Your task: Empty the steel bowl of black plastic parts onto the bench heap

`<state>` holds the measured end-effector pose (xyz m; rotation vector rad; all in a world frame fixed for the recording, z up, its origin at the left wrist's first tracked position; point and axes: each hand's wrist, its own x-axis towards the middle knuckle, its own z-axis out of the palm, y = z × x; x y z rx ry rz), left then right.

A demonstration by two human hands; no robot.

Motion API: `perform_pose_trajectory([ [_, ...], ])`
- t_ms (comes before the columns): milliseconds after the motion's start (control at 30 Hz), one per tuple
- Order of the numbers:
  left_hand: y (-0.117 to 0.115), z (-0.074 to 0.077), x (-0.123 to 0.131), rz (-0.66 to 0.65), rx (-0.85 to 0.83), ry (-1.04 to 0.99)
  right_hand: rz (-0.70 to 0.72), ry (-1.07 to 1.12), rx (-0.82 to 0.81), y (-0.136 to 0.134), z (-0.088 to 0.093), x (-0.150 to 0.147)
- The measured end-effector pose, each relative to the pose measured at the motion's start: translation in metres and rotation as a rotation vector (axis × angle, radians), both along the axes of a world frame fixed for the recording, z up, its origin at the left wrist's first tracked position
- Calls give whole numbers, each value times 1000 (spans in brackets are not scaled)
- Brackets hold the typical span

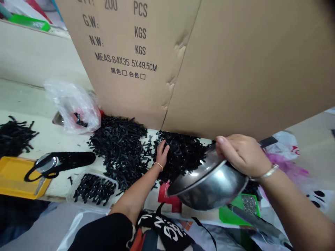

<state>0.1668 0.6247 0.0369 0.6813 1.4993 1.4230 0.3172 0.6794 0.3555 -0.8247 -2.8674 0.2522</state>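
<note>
My right hand (242,155) grips the rim of a shiny metal bowl (211,191), its thumb along the top edge. The bowl is tilted, with its mouth facing left over a heap of small black strip-like pieces (183,151). My left hand (162,153) lies with fingers apart at the left side of that heap, touching the pieces. Its lower fingers are partly hidden. To the left of this hand is another large pile of the same black pieces (123,150), with a few loose ones between the piles.
A big cardboard carton (146,94) stands behind the piles. Left are a clear container of black pieces (94,190), a yellow tray (13,174), a black-strapped object (73,160) and a plastic bag (73,108). A green tray of small metal parts (230,212) sits near the bowl.
</note>
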Motion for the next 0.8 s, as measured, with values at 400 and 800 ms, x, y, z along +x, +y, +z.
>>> perform_pose_trajectory([
  [400,-16,11,9,-29,-7,90,116,-127,-82,15,-3,-22],
  [800,-32,35,12,-166,-176,268,242,116,-231,-21,50,57],
])
